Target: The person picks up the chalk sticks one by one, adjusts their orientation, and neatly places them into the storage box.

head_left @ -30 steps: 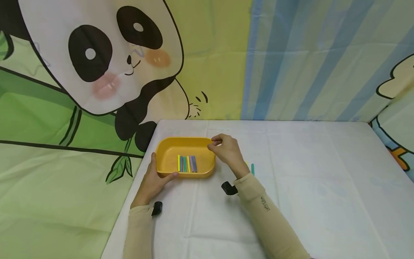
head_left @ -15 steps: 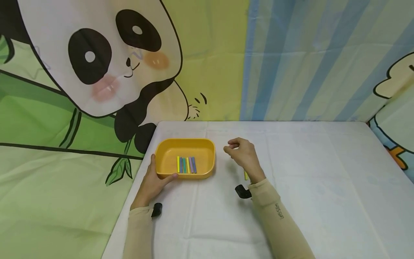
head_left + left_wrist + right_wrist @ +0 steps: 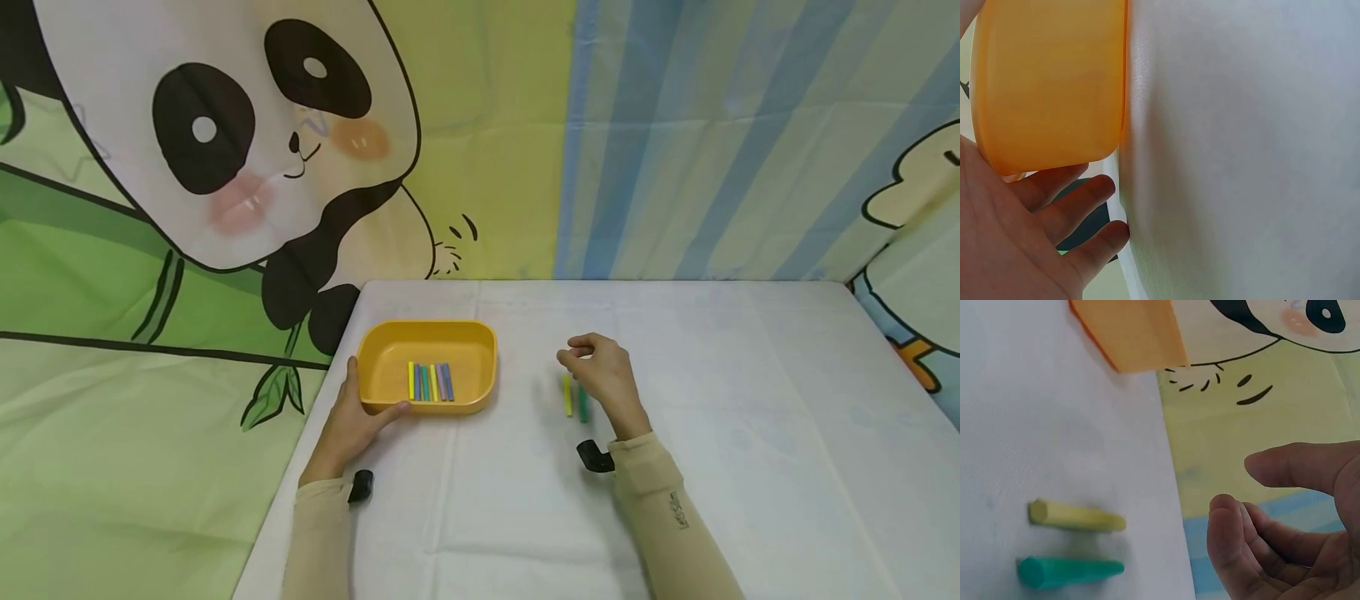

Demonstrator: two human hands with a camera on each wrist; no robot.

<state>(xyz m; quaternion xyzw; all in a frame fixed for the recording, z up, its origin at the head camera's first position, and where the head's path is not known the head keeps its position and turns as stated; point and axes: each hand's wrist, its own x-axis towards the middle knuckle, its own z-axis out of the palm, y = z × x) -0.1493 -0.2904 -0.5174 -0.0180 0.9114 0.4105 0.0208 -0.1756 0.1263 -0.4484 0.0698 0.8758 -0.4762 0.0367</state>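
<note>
In the head view my left hand (image 3: pixel 351 429) holds the near-left corner of a yellow-orange plastic tray (image 3: pixel 471 398), thumb along the front rim and fingers at the left wall. The left wrist view shows the fingers against the tray's outer wall (image 3: pixel 1054 87). Several chalk sticks (image 3: pixel 432 382), yellow, teal and purple, lie side by side inside. Above the table to the right hovers my right hand (image 3: pixel 606 379), holding nothing, with a gap between thumb and index finger. Below it lie a yellow chalk stick (image 3: pixel 1079 515) and a green chalk stick (image 3: pixel 1072 572), apart from the fingers.
Both objects and hands are over a table with a white cloth (image 3: pixel 750 433). Behind it hangs a printed backdrop (image 3: pixel 487 142) with a panda and stripes. The table's left edge runs close to the tray.
My right hand has moved from above the tray's right rim rightward and toward me, over the two loose chalk sticks. The left hand and the tray stay in place.
</note>
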